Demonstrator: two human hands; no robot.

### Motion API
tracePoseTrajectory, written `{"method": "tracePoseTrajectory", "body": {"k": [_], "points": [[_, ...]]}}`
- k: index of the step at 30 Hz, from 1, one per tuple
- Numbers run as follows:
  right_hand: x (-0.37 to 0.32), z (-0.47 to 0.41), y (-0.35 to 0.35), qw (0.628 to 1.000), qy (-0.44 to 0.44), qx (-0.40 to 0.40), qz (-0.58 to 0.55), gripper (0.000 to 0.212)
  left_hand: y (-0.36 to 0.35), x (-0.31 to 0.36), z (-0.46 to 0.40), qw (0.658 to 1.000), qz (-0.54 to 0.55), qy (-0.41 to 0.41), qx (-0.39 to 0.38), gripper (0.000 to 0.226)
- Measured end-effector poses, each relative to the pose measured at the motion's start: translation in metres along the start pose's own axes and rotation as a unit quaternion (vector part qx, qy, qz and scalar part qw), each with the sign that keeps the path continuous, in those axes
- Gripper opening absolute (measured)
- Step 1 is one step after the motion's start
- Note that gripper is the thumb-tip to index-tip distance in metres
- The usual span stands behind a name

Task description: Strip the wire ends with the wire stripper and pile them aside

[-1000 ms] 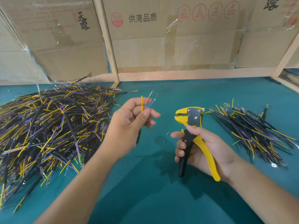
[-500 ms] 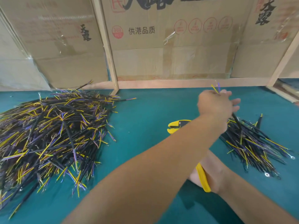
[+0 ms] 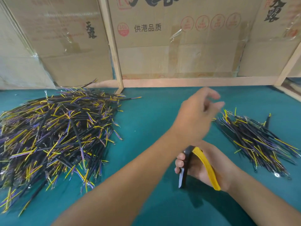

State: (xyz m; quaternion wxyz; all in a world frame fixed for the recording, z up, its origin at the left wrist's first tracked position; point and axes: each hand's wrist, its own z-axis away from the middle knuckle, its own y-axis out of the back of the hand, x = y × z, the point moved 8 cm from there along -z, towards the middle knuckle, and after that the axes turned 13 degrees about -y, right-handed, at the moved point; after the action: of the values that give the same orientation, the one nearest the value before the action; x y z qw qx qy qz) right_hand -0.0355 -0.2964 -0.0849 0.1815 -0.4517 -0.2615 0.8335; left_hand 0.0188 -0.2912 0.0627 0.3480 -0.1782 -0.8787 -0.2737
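Note:
My right hand (image 3: 203,167) grips the yellow-and-black handles of the wire stripper (image 3: 205,163) low over the green table; its jaws are hidden behind my left forearm. My left hand (image 3: 197,115) hovers blurred above the table with loose fingers and holds nothing, just left of the smaller pile of wires (image 3: 254,141) on the right. A large heap of black, yellow and purple wires (image 3: 53,136) covers the left side of the table.
Cardboard sheets (image 3: 179,46) and a wooden frame (image 3: 195,82) wall off the back of the green table (image 3: 146,121). A wooden post (image 3: 112,46) stands behind the big heap. Bare green mat lies between the two piles.
My left hand carried the wire across to the right pile, let it go, and is now drawing back leftward with nothing in it. The right hand keeps holding the stripper.

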Motion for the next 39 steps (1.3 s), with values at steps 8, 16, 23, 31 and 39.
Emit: {"method": "tracePoseTrajectory", "body": {"k": [8,16,23,31,39], "points": [[-0.002,0.000,-0.006,1.000,-0.003,-0.005,-0.005,0.059,0.162,-0.098,0.069,0.951,-0.282,0.123,0.044,0.010],[-0.003,0.004,-0.009,1.000,-0.003,0.001,-0.009,0.067,0.233,-0.088,0.090,0.821,-0.545,0.148,0.087,0.014],[-0.003,0.006,-0.009,1.000,-0.003,0.009,-0.008,0.044,0.278,-0.053,0.108,0.761,-0.598,0.186,0.167,0.008],[-0.003,0.004,-0.008,1.000,-0.001,-0.003,-0.003,0.060,0.294,-0.080,0.138,0.699,-0.578,0.417,-0.067,0.043],[-0.002,-0.003,-0.004,1.000,-0.002,-0.012,-0.001,0.058,0.220,-0.032,0.088,0.869,-0.486,0.097,0.024,0.017]]}}
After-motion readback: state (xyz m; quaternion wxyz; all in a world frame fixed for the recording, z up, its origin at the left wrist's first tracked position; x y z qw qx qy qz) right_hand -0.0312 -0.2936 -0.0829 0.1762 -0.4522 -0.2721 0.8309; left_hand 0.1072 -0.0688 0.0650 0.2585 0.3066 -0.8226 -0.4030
